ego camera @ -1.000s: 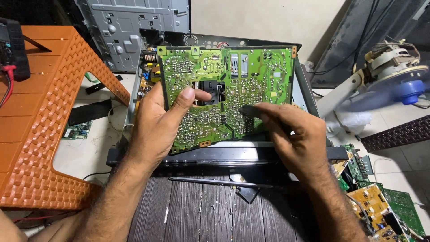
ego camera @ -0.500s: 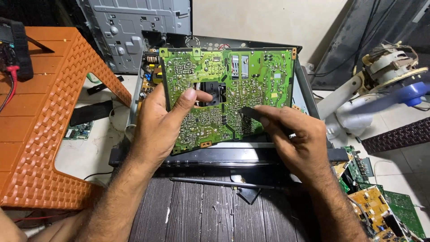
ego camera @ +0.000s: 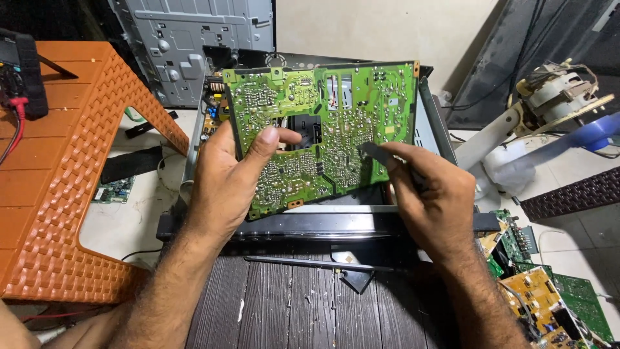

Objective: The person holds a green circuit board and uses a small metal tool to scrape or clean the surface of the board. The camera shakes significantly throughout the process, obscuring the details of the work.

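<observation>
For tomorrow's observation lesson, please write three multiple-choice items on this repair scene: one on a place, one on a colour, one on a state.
1. Where does the orange plastic stool stand?
A. left of the circuit board
B. right of it
C. on top of it

2. What colour is the circuit board in the hands?
A. blue
B. green
C. red

3. How is the circuit board held?
A. lying flat, untouched
B. tilted up, solder side to the camera
C. snapped in two

Answers:
1 A, the stool fills the left edge.
2 B, its surface is green.
3 B, the left hand grips its left edge while the right hand puts a dark tool to it.
</observation>
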